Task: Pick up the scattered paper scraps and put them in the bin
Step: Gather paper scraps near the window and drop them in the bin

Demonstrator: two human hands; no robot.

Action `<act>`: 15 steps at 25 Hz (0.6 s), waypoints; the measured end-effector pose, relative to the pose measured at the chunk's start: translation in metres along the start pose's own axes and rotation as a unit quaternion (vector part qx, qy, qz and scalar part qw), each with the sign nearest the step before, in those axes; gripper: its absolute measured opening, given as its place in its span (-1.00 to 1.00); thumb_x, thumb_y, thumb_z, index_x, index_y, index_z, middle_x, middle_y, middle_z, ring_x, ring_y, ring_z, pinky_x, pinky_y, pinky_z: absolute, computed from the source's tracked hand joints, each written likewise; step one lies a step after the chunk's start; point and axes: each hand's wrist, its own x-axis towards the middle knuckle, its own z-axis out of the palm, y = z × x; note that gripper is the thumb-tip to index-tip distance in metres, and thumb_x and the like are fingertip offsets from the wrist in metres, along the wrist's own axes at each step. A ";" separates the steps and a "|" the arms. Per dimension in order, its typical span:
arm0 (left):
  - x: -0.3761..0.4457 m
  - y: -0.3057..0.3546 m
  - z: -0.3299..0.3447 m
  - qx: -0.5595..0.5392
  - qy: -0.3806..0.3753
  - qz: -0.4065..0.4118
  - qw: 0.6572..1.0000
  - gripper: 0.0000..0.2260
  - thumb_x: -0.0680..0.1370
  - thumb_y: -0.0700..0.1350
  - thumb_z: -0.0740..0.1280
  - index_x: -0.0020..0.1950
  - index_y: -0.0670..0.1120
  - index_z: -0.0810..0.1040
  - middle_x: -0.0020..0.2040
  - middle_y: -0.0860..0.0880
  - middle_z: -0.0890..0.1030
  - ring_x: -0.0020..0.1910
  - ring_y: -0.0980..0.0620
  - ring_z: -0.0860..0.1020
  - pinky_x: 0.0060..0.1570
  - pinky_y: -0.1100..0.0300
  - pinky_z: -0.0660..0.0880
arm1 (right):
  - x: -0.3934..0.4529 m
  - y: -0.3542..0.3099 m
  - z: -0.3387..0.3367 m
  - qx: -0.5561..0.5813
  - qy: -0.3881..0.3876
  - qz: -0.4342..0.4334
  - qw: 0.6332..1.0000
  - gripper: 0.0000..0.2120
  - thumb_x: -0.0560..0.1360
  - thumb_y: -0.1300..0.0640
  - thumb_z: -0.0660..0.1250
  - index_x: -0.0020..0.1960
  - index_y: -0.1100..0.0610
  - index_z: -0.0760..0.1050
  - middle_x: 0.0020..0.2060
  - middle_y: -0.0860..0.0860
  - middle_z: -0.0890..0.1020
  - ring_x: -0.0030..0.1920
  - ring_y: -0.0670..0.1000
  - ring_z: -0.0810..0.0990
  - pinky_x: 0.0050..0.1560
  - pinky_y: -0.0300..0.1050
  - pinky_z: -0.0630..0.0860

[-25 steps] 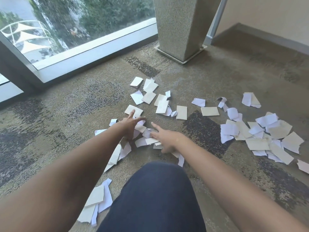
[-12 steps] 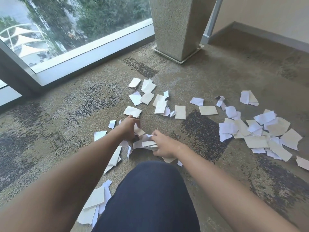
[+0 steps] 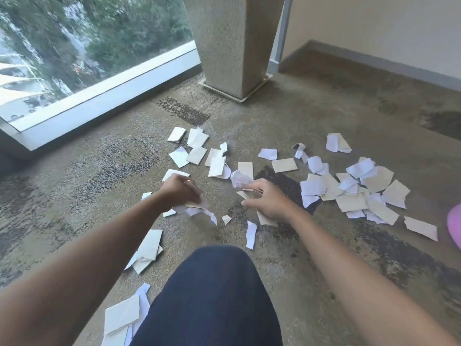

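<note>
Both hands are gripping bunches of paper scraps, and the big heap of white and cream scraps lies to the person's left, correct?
Not quite. In the head view both hands, left hand and right hand, do grip scraps, but the big heap of white and cream paper scraps lies to the person's right.

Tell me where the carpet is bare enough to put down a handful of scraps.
Bare carpet lies between the pillar and the wall, and beside the window frame. It is crowded at the right pile and around both hands.

Soft daylight, motion blur, wide-angle distortion
</note>
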 end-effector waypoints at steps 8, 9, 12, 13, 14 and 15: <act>-0.011 0.136 0.051 -0.138 -0.108 0.077 0.981 -0.86 0.33 -0.32 0.56 -0.16 -0.30 0.67 -0.30 -0.17 0.65 -0.28 -0.07 0.65 -0.23 0.14 0.59 | -0.045 0.021 -0.113 0.224 0.196 0.066 0.952 -0.66 0.42 0.11 0.50 0.17 0.10 0.59 -0.14 -0.06 0.62 -0.23 -0.16 0.56 -0.21 -0.28 0.44; -0.013 0.155 0.061 -0.144 -0.121 0.086 0.978 -0.85 0.32 -0.30 0.57 -0.16 -0.27 0.69 -0.29 -0.16 0.65 -0.27 -0.08 0.64 -0.23 0.14 0.58 | -0.053 0.021 -0.129 0.258 0.225 0.065 0.937 -0.72 0.42 0.14 0.50 0.12 0.09 0.62 -0.16 -0.04 0.64 -0.26 -0.15 0.55 -0.22 -0.28 0.45; -0.021 0.205 0.092 -0.178 -0.162 0.128 0.962 -0.88 0.29 -0.30 0.57 -0.25 -0.21 0.66 -0.31 -0.12 0.62 -0.27 -0.08 0.61 -0.26 0.18 0.51 | -0.073 0.019 -0.172 0.360 0.297 0.038 0.884 -0.86 0.43 0.25 0.47 -0.01 0.14 0.63 -0.32 -0.05 0.66 -0.37 -0.12 0.57 -0.39 -0.29 0.46; -0.023 0.219 0.101 -0.195 -0.169 0.133 0.957 -0.88 0.29 -0.32 0.55 -0.28 -0.20 0.64 -0.34 -0.11 0.61 -0.30 -0.07 0.60 -0.28 0.19 0.50 | -0.077 0.018 -0.183 0.379 0.321 0.034 0.867 -0.88 0.43 0.28 0.46 -0.05 0.14 0.63 -0.36 -0.06 0.65 -0.40 -0.12 0.56 -0.43 -0.30 0.44; -0.025 0.234 0.111 -0.219 -0.176 0.135 0.950 -0.88 0.30 -0.34 0.53 -0.29 -0.20 0.63 -0.36 -0.10 0.61 -0.33 -0.05 0.60 -0.31 0.20 0.50 | -0.081 0.018 -0.196 0.395 0.347 0.033 0.850 -0.89 0.42 0.28 0.46 -0.08 0.13 0.64 -0.36 -0.05 0.64 -0.39 -0.11 0.53 -0.45 -0.30 0.42; -0.028 0.249 0.121 -0.244 -0.176 0.135 0.944 -0.88 0.33 -0.36 0.51 -0.28 -0.21 0.61 -0.37 -0.10 0.61 -0.37 -0.02 0.61 -0.35 0.23 0.51 | -0.084 0.019 -0.208 0.406 0.370 0.031 0.835 -0.89 0.41 0.27 0.47 -0.09 0.12 0.64 -0.35 -0.04 0.64 -0.38 -0.09 0.51 -0.44 -0.29 0.40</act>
